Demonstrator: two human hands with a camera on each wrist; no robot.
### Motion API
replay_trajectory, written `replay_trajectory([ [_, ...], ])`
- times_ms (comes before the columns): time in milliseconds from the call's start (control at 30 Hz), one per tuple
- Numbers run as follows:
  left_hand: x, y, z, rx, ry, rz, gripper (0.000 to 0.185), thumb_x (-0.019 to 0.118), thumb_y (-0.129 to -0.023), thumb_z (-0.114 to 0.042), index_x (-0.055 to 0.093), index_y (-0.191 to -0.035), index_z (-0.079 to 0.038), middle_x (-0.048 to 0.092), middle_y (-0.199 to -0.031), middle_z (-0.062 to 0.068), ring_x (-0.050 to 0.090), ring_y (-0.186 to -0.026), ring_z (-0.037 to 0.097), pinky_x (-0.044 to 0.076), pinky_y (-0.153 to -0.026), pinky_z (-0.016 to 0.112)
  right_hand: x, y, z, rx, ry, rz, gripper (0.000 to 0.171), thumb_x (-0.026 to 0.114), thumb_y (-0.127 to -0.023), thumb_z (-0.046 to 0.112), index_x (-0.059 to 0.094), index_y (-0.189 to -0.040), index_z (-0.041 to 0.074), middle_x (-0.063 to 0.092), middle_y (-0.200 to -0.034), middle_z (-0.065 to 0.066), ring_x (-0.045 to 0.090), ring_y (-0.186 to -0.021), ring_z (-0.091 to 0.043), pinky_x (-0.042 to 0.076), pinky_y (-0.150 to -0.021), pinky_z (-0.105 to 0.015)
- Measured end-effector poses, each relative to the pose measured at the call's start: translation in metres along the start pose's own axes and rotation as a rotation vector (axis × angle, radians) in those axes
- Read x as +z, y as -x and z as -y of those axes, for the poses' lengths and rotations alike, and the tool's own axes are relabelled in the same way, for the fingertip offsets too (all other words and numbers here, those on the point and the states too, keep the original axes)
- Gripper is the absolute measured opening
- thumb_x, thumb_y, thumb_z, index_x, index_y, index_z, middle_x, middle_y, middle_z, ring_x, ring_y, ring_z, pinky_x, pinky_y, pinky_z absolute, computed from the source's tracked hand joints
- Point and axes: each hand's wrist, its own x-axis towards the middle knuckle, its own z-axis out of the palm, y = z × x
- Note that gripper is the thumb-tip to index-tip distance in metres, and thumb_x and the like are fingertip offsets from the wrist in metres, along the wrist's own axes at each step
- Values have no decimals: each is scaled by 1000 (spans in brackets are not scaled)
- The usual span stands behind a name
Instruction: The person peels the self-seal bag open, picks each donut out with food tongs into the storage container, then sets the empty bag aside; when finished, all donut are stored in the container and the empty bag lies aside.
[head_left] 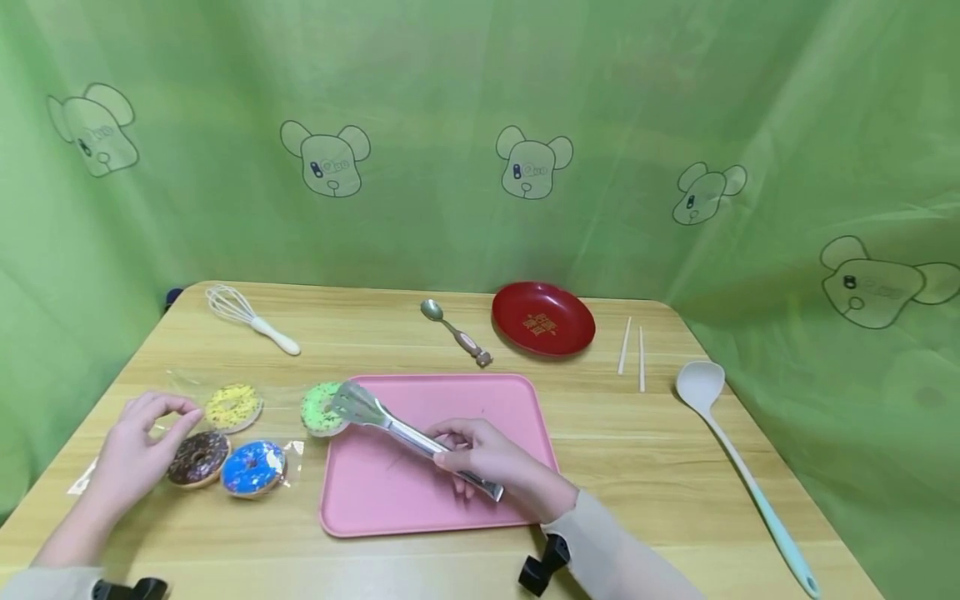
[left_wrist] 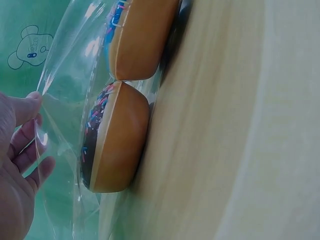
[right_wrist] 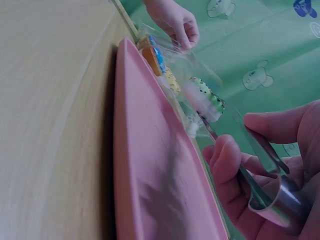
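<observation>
Head view: bright, even, diffuse light, soft short shadows under the tongs (head_left: 408, 432), wide-angle bowing at edges. Wrist views: tilted, close, soft focus; glare on the plastic bag (left_wrist: 65, 115), motion blur on the green donut (right_wrist: 205, 97).

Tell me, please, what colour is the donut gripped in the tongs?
Green icing with sprinkles on the donut; head view shows it best.

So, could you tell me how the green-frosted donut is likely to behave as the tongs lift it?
The green-frosted donut looks rigid and light, so it should probably hold its shape. Held in the right hand, the metal tongs may slip on its smooth glaze. Being round, it could roll if dropped on the pink tray.
</observation>
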Motion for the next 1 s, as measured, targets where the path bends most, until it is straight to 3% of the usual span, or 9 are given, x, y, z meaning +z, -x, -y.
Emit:
replay_trajectory([
  [200,-1,0,-1,7,-2,-6,7,65,-86,-9,62,-91,-4,52,-91,-11,36,-96,-4,27,-78,12,-14,16,-3,-2,-28,-57,41,63,-86,9,52,-124,1,55,-86,-23,53,-50,-16,49,-44,-28],
  [433,0,0,0,15,1,-12,6,66,-86,-7,63,-90,-4,52,-90,-12,36,-96,-4,27,-78,14,-31,34,-11,-26,-55,-92,41,62,-86,8,50,-124,-2,51,-87,-30,52,-49,-16,48,-43,-26],
  [733,0,0,-1,15,-3,-3,6,66,-86,-7,63,-90,-4,52,-91,-14,36,-95,-3,28,-77,16,-52,64,-23,-2,-65,-153,44,61,-87,7,46,-127,-5,52,-79,-23,51,-47,-16,48,-42,-28],
  [1000,0,0,-2,10,1,5,6,65,-86,-8,63,-90,-4,52,-91,-13,36,-95,-3,28,-76,17,-71,93,-33,14,-83,-227,52,60,-88,9,39,-132,-9,51,-89,-22,54,-55,-16,51,-46,-29],
])
